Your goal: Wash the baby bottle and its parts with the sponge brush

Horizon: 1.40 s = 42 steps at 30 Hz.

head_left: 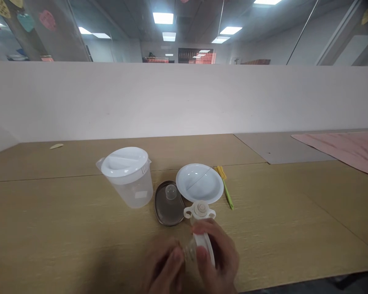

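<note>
ring, white, fitted with a clear piece, is grasped by the right hand; the left hand curls at that piece, blur hiding whether it pinches. beyond: white-handled bottle, dark tray, white plate, lidded pitcher.

Looks office-like: ceiling light panels showing in glass pane, leaf-shaped cutouts, white low wall.

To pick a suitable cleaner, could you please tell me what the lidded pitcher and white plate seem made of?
Lidded pitcher: probably smooth plastic; its body is cloudy and translucent. White plate: glossy, perhaps ceramic or plastic; its surface has a sheen.
</note>
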Tool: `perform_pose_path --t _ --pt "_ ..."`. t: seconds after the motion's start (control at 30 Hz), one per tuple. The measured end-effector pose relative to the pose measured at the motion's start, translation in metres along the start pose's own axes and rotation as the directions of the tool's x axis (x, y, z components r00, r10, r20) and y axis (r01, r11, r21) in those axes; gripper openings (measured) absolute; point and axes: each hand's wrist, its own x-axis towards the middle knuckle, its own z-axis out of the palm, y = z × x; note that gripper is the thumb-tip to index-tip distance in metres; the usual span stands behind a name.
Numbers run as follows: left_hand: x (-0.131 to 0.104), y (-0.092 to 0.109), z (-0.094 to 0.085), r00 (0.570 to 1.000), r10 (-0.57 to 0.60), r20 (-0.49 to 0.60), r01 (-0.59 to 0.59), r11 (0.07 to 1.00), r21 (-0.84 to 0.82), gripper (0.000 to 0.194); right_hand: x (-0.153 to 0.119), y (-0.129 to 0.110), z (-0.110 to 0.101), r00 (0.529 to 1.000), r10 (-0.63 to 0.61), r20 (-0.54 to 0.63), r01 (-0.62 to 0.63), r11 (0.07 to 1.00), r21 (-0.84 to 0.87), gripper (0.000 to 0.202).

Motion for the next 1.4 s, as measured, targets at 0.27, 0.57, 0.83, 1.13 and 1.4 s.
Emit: perform_pose_path --t 0.27,0.57,0.83,1.13,1.4 --pt "0.028 -0.006 0.006 0.996 -0.007 0.088 -0.008 0.984 0.176 0.027 -0.018 0.033 -0.006 0.983 0.074 -0.168 -0.107 0.974 -0.199 0.021" --pt "0.047 -0.069 0.027 0.952 0.277 0.131 -0.298 0.742 0.601 0.061 0.001 0.059 -0.004 0.906 0.102 -0.410 -0.175 0.974 -0.143 0.017" --pt "0.060 -0.071 0.026 0.953 0.273 0.135 -0.304 0.833 0.462 0.052 0.003 0.079 -0.006 0.992 0.063 -0.110 -0.094 0.949 -0.301 0.020" --pt "0.062 -0.069 0.024 0.962 0.209 0.174 -0.261 0.888 0.378 0.045 0.003 0.081 -0.009 0.991 0.136 -0.012 -0.134 0.946 -0.294 0.012" --pt "0.062 -0.068 0.025 0.955 0.223 0.193 -0.285 0.867 0.408 0.047 -0.006 0.090 -0.013 0.969 0.247 0.003 -0.239 0.941 -0.238 0.011"
